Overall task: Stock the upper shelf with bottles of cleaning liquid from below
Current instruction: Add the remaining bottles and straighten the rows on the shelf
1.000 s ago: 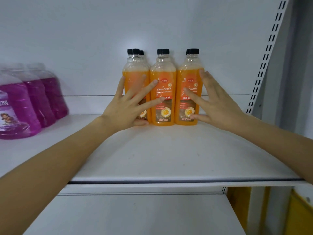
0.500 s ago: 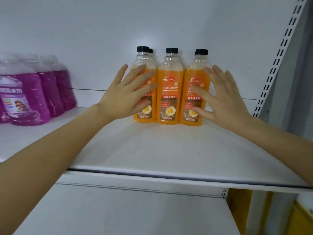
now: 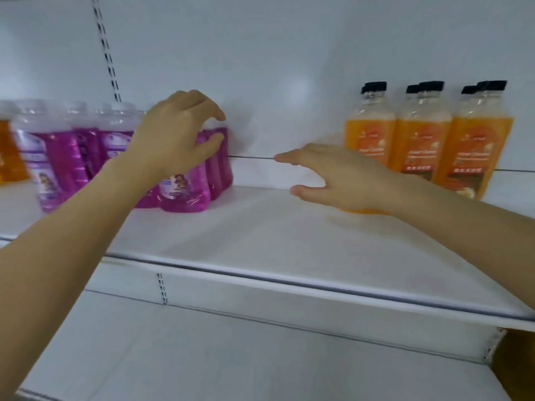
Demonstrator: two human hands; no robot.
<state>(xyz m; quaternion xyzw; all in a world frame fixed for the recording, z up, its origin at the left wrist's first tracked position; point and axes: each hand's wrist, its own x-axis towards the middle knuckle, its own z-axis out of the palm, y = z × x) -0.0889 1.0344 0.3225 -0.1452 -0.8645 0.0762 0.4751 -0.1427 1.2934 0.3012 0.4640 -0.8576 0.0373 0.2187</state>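
Several orange floor cleaner bottles with black caps stand in rows at the back right of the upper shelf. Several purple bottles with clear caps stand on its left side. My left hand hovers in front of the rightmost purple bottles, fingers curled and apart, holding nothing. My right hand hangs over the middle of the shelf, just left of the orange bottles, fingers spread and empty.
An orange container shows at the far left edge. A slotted upright runs up the back wall. The lower shelf lies below. Bare shelf surface lies between the purple and orange groups.
Both hands have left the orange bottles and moved left. The view has swung left, so the orange bottles now sit at the right and the purple ones near centre-left.
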